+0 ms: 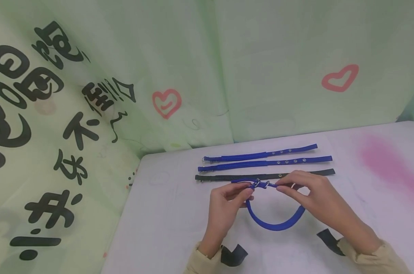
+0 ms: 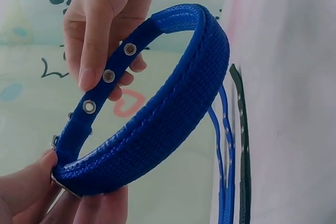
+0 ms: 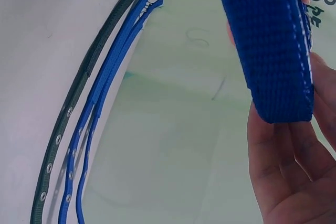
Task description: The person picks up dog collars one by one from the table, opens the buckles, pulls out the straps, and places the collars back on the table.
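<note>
A blue collar [image 1: 276, 227] is bent into a loop and held up over the table. My left hand [image 1: 224, 207] pinches it at the metal buckle [image 1: 257, 182], thumb on one side and fingers on the other. On the other side of the loop, my right hand [image 1: 318, 196] pinches the strap between thumb and fingers. Metal-ringed holes [image 2: 108, 75] run along that strap in the left wrist view, beside the right thumb. A padded, stitched band [image 2: 157, 124] forms the wide part of the loop. In the right wrist view the band hides part of the right hand [image 3: 289, 166].
Behind the hands, two blue collars [image 1: 244, 156] [image 1: 237, 166] and one black collar [image 1: 234, 177] lie straight, side by side on the white table [image 1: 159, 228]. A green printed curtain [image 1: 261, 76] stands close behind the table's far edge. Black straps [image 1: 235, 255] hang at both wrists.
</note>
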Demonstrator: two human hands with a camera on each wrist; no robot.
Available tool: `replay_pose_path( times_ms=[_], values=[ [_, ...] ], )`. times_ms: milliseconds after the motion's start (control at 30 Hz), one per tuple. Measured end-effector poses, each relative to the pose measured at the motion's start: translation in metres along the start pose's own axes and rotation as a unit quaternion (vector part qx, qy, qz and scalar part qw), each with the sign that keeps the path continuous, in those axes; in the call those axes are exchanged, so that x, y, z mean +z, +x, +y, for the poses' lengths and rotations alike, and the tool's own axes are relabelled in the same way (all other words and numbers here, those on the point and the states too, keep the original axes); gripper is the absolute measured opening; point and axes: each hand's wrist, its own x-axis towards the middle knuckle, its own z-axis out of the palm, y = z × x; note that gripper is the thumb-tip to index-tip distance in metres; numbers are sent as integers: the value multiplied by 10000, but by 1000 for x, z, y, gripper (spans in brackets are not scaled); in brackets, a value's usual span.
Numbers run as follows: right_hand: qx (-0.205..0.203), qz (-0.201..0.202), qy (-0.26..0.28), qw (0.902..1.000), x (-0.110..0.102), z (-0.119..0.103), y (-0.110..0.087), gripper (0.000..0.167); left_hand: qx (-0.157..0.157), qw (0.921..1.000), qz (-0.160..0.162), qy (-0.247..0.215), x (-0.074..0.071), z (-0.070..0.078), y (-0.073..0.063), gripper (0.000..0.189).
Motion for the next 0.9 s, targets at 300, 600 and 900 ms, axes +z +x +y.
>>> replay_pose_path(
  times_ms=[300, 600, 900],
  values=[
    [22, 159, -100, 9998, -5, 8, -5, 22, 36, 9994, 309, -171, -7, -2, 2, 21],
    [-9, 245, -86, 9997, -8, 14, -8, 23, -10, 9988, 400, -284, -11, -2, 2, 20],
    [23, 269, -51, 9996, -11, 16, -12, 24, 29, 9978, 590, -305, -12, -1, 2, 20]
  ],
)
